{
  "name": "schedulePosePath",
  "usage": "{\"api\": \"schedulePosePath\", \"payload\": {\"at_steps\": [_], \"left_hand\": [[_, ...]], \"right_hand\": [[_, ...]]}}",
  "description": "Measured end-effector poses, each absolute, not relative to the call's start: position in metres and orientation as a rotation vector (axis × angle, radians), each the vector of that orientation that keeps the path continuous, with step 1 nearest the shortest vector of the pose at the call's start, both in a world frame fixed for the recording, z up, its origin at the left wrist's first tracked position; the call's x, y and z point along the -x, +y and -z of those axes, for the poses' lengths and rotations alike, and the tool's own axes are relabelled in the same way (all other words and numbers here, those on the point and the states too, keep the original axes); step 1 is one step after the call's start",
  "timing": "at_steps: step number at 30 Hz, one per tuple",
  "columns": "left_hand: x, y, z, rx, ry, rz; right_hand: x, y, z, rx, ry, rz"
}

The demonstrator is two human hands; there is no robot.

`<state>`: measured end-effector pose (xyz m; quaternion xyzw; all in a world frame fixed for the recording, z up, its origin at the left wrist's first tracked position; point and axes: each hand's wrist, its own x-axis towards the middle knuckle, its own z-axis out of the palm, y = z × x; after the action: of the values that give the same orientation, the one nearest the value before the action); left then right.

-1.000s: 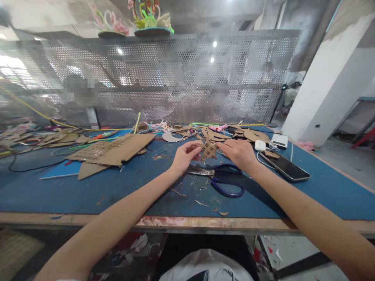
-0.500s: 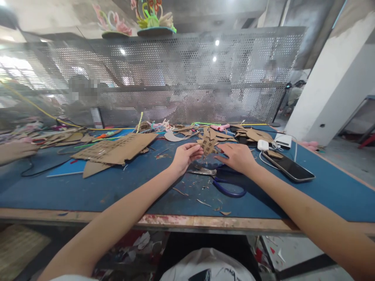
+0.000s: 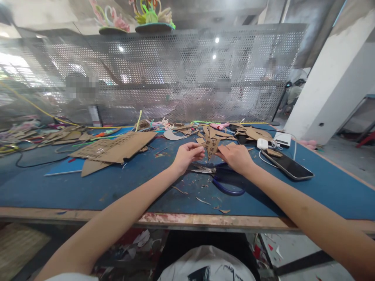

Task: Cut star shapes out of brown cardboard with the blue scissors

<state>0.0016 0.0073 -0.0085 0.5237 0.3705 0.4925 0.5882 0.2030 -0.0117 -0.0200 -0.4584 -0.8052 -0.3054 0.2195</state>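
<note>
A small pointed piece of cardboard with printed dark characters stands upright between my hands, above the blue table. My right hand pinches its right edge between thumb and fingers. Beside the left edge, my left hand has loosely curled fingers with a slight gap between them and the piece. Below the hands lies a pair of scissors with blue handles, its blades pointing left and partly open. Small cardboard scraps are scattered around the scissors.
Large cardboard sheets lie to the left on a blue board. Cut cardboard pieces are heaped at the back. A phone and a white charger with cable sit at right. A perforated metal screen stands behind the table.
The cardboard piece has shifted slightly right, away from my left fingertips. My right hand has closed on its right edge.
</note>
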Motion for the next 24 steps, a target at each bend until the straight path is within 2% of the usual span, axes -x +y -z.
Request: {"api": "schedulePosePath", "payload": {"at_steps": [5,11,13,18,20,24], "left_hand": [[-0.0011,0.0086,0.0117,-1.265,0.827,-1.145],[-0.0056,0.0024,0.0135,-1.289,0.783,-0.806],[-0.0066,0.0019,0.0149,-1.271,0.768,-0.773],[-0.0031,0.0055,0.0153,-1.337,0.844,-0.898],[-0.0016,0.0060,0.0136,-1.349,0.872,-0.958],[-0.0025,0.0052,0.0113,-1.308,0.847,-1.013]], "right_hand": [[-0.2032,-0.0119,0.0199,1.294,-2.220,0.847],[-0.2012,-0.0131,0.0195,1.346,-2.143,0.714],[-0.1998,-0.0135,0.0186,1.356,-2.052,0.464],[-0.1988,-0.0142,0.0141,1.232,-1.711,-0.556],[-0.1994,-0.0143,0.0126,1.216,-1.662,-0.676],[-0.1994,-0.0144,0.0123,1.220,-1.776,-0.651]]}}
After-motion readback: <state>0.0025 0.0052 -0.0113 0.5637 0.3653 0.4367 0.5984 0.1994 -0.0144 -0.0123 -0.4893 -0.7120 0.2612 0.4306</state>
